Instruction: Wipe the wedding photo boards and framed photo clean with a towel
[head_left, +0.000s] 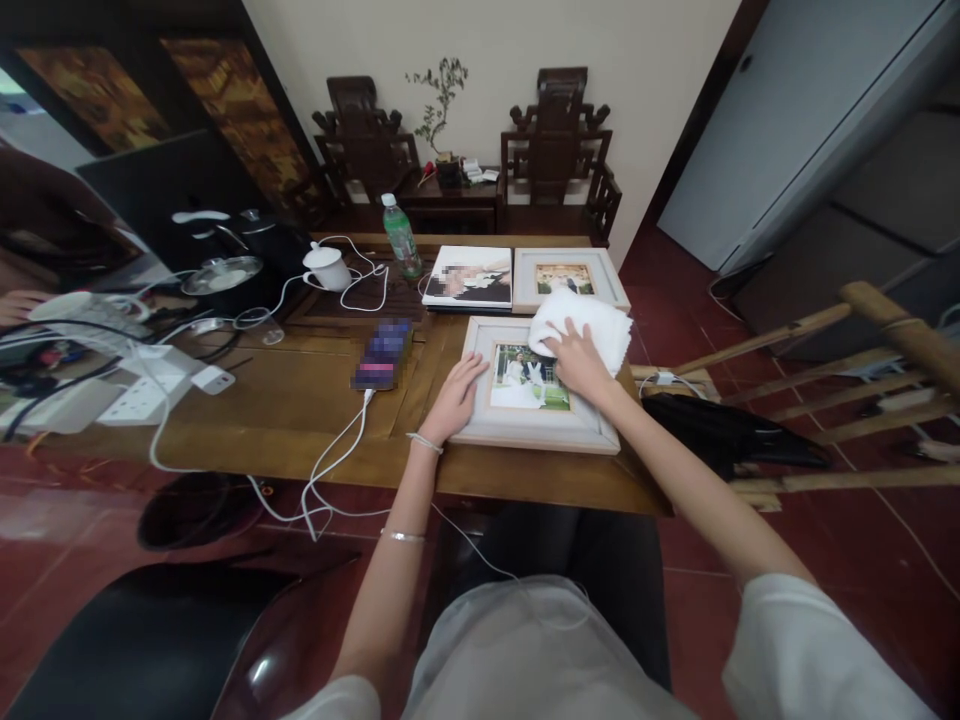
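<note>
A white picture frame [472,380] holding a photo of two people outdoors lies flat on the wooden table in front of me. My left hand [456,393] grips its left side, fingers over the edge. With my right hand [579,358] I press a folded white cloth [592,318] onto the upper right of the frame, fingers bent into the fabric. The cloth covers that corner and also overlaps a second framed photo [531,272] behind it. Left of that second frame lies a photo album or print with a black-and-white cover [471,277].
Left on the wooden table [300,410] are a phone [384,352] on a white cable, a green-labelled bottle [401,238], a lidded white cup [327,267], a kettle and power strips [146,385]. A bamboo rack [780,335] stands right. At far left, another person's hand [22,305] shows.
</note>
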